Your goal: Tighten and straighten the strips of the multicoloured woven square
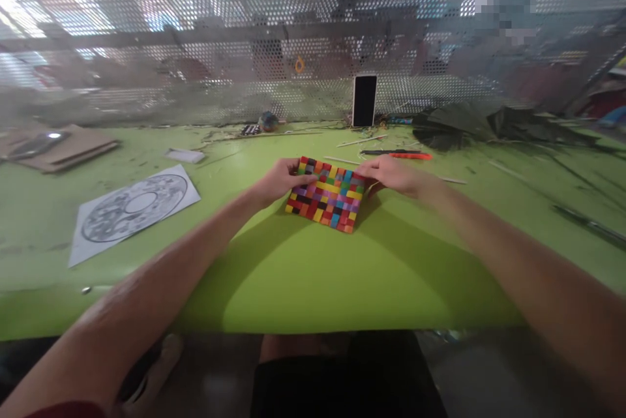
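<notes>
A woven mat of multicoloured strips (325,195), roughly rectangular, is held tilted just above the green table, its patterned face toward me. My left hand (285,182) pinches its upper left corner, thumb on the front and fingers behind. At the upper right corner, my right hand (386,173) grips the mat's edge; some of its fingers are hidden behind the mat. Shadows of both arms fall on the table (274,281) below.
To the left lies a paper with a printed ring (134,203), beyond it brown cardboard (68,147). A phone (364,100) stands against the perforated metal screen (210,53). An orange-and-black cutter (411,155), thin sticks (362,141) and dark dried leaves (450,128) lie behind my right hand.
</notes>
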`<state>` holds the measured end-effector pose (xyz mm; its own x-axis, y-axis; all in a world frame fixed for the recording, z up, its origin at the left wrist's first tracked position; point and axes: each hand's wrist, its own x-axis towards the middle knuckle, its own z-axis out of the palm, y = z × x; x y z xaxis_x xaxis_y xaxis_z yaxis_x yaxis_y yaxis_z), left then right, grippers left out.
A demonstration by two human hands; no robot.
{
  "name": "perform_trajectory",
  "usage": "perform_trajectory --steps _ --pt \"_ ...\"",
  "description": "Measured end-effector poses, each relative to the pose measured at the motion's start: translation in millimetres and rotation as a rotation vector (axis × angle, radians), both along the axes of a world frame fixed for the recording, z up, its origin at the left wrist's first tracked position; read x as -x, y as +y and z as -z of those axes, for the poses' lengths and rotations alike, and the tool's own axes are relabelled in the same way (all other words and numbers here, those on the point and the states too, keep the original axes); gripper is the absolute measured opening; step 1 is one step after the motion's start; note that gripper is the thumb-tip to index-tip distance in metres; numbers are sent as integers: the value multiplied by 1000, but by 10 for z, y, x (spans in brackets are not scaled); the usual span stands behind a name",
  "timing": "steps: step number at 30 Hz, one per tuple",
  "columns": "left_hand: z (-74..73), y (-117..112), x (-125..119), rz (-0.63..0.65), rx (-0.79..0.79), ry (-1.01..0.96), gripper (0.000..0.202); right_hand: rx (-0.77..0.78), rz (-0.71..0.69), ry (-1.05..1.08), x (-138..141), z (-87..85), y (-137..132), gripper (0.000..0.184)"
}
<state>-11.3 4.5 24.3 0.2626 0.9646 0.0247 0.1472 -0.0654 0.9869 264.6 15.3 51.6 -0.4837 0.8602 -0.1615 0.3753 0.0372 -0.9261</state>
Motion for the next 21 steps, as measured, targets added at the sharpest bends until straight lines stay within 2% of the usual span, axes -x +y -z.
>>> perform_trajectory --steps 6,12,17,21 --pt "-1 -4 24 13 -14 54 40 -69 -6 -88 23 27 13 17" --pt "33 9 8 10 6 40 37 -83 73 -98 55 51 -10 14" --pt "30 96 49 -86 61 -236 36 -58 228 57 64 60 8 17" --pt "103 207 134 -9 125 -443 29 -65 415 218 38 32 45 12"
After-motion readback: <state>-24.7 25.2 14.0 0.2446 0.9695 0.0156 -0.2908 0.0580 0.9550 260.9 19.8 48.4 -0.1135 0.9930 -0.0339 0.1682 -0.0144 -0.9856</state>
